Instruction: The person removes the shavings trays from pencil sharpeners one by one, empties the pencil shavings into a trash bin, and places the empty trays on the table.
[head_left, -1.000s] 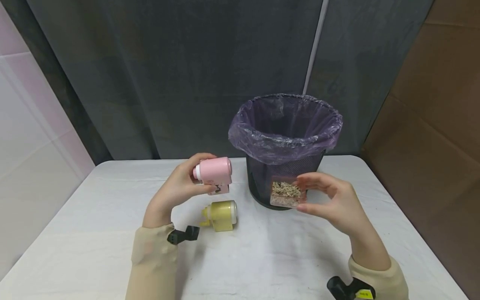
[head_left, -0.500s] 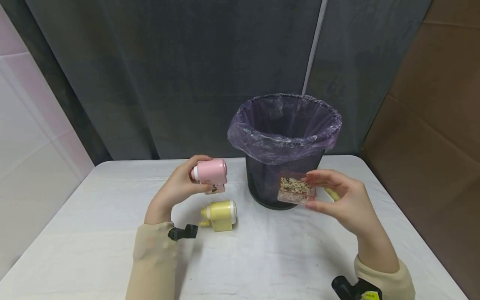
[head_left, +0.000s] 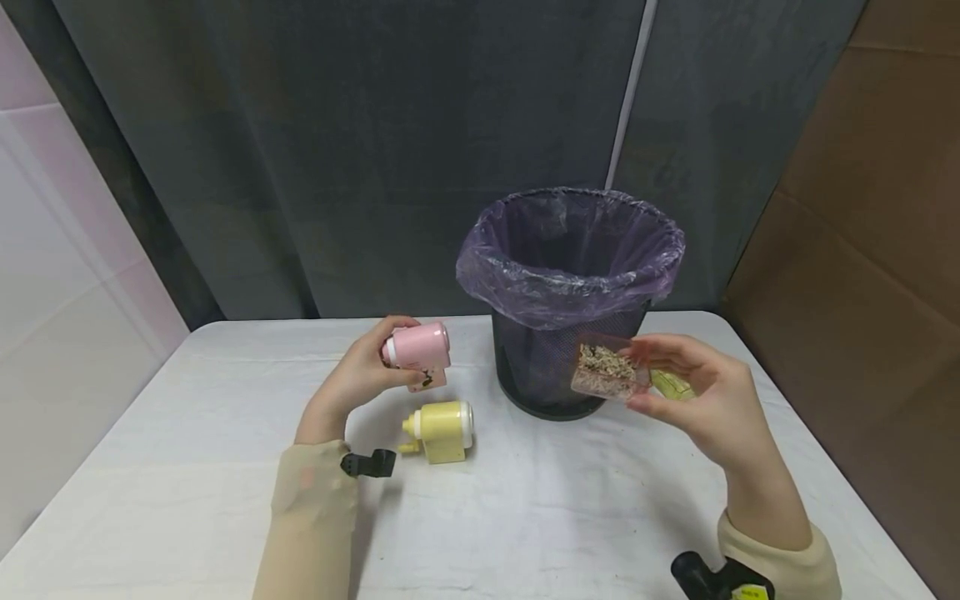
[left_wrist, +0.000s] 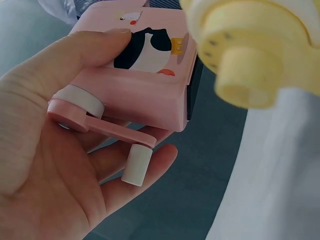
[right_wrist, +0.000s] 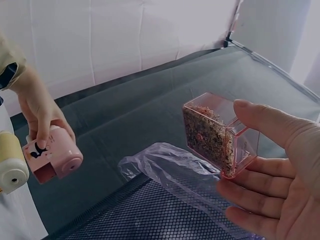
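Observation:
My left hand (head_left: 356,375) holds a pink pencil sharpener (head_left: 420,347) on its side, above the back of the table. In the left wrist view its pink crank (left_wrist: 117,131) with a white knob lies over the palm, and the thumb presses its printed face. A transparent reddish shavings drawer (head_left: 606,372), partly filled with pencil shavings (right_wrist: 207,132), is pinched between the thumb and fingers of my right hand (head_left: 708,400), in front of the bin. Between the hands, a yellow crank pencil sharpener (head_left: 442,432) lies on the table.
A black mesh waste bin (head_left: 525,358) lined with a purple plastic bag (head_left: 555,304) stands at the back, right of centre. Behind my right fingers a small yellow thing (head_left: 670,385) shows partly. White cloth (head_left: 525,517) covers the table; dark curtain hangs behind.
My right hand has shifted right with the shavings drawer, exposing more of the yellow thing behind it. My left hand has drifted slightly left and down with the pink sharpener.

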